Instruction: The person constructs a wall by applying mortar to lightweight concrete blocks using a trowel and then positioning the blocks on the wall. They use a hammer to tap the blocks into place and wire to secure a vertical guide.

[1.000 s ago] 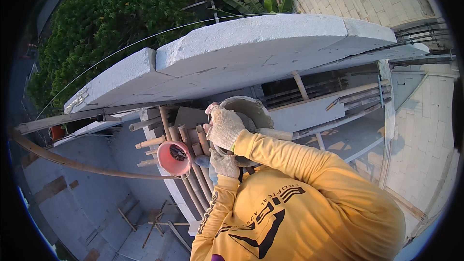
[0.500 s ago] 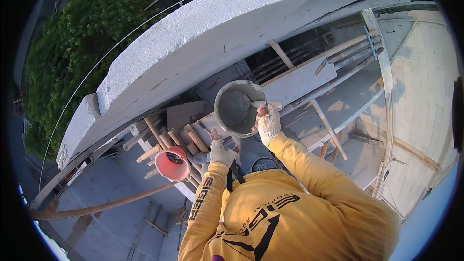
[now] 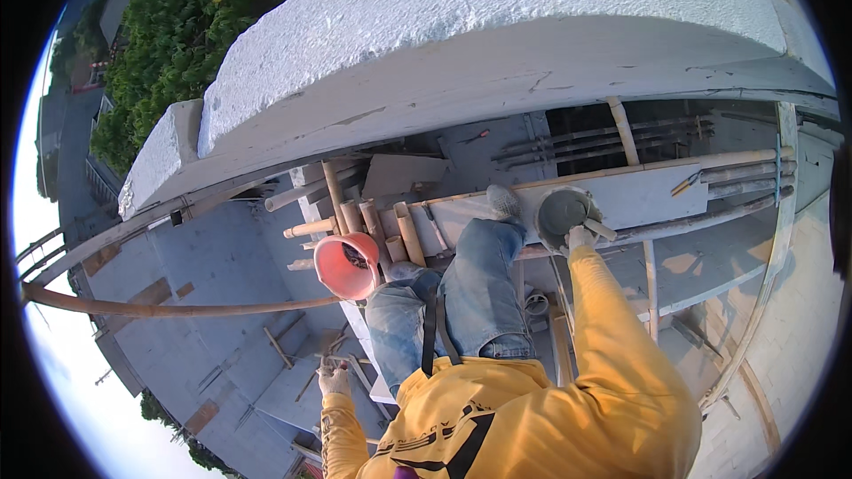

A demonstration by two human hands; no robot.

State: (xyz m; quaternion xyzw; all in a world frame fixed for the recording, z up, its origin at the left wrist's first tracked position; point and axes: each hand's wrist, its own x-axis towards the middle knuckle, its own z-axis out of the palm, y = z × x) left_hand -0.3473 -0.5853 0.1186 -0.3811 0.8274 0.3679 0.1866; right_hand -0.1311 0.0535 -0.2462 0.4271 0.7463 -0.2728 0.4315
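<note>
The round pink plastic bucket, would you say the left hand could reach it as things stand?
Probably yes: the left hand, in a whitish knit glove, is, like the bucket, left of the blue jeans, with only a curved wooden pole showing between.

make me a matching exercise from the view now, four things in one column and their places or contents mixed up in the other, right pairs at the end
Column one
1. pink bucket
2. grey bucket
3. left hand
4. right hand

Column two
A. at the grey bucket's rim
B. has dark pieces inside
C. low on the picture's left, apart from both buckets
D. has a trowel in it, its handle over the rim

Right pairs: 1-B, 2-D, 3-C, 4-A
</note>
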